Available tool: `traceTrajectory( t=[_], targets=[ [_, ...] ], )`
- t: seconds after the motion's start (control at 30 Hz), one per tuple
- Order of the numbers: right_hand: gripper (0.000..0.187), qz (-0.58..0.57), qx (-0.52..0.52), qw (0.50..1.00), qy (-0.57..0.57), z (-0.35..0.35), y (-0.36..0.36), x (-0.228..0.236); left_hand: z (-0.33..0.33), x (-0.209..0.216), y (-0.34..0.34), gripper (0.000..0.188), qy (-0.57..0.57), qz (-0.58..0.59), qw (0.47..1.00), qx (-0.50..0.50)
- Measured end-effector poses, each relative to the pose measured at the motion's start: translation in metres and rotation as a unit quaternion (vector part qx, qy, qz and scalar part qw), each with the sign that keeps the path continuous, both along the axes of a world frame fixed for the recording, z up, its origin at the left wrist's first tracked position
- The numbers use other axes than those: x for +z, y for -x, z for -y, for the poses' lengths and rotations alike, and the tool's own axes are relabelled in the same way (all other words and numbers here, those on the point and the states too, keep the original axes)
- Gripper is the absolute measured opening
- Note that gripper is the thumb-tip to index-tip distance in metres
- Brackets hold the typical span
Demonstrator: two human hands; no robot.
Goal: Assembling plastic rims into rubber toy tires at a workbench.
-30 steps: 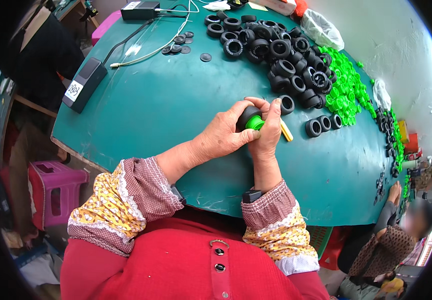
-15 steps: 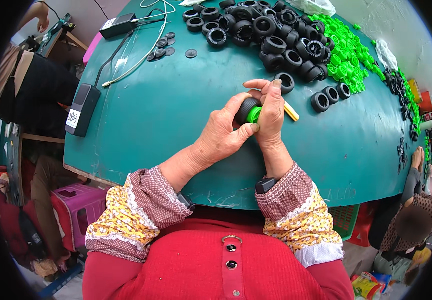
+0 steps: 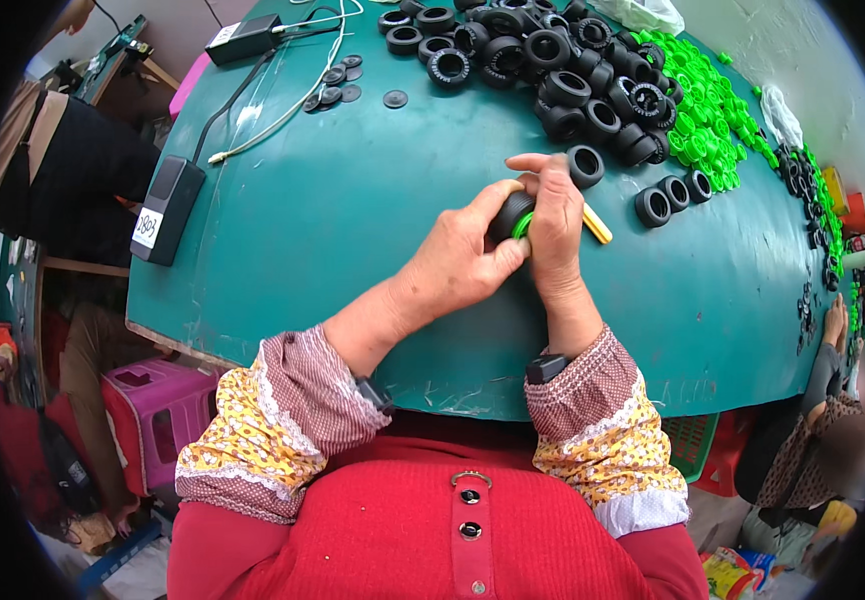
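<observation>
A small black toy tyre with a bright green wheel hub set into its side is pinched between my two hands above the table. My left hand wraps its fingers and thumb round the tyre from the left. From the right, my right hand closes against the hub side and hides part of it. Just right of that hand lies a yellow stick-like piece. One loose tyre rests beyond my right fingertips.
A heap of black tyres covers the far middle of the green table, beside a pile of green hubs. Three tyres sit at right. Black discs, cables and a black adapter lie left. Other people are on both sides.
The green hub has gone deeper into the tyre; only a thin green rim shows now. My right hand has closed in on it. The view has shifted slightly.
</observation>
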State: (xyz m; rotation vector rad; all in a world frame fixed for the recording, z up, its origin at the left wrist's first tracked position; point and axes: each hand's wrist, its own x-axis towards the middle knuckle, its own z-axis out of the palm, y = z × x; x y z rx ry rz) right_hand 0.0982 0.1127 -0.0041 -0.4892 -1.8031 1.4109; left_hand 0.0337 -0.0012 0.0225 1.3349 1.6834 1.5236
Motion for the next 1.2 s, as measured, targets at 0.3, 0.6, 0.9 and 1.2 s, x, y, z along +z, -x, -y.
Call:
traceTrajectory(
  t=[0.3,0.6,0.9,1.2],
  targets=[
    [0.046,0.068,0.185,0.964,0.177,0.014,-0.009,0.024,0.004,-0.007,0.035,0.034,-0.007,0.278,0.958,-0.063],
    [0.039,0.113,0.184,0.959,0.182,0.004,-0.021,0.013,0.003,-0.006,0.04,0.032,0.054,0.168,0.981,-0.081],
    [0.031,0.096,0.15,0.976,0.123,0.006,-0.016,0.009,-0.002,-0.01,0.034,0.027,0.074,0.067,0.994,-0.032],
    [0.028,0.105,0.153,0.972,0.146,0.007,-0.017,0.007,0.002,-0.005,0.031,0.027,0.054,0.04,0.998,-0.015]
  ],
)
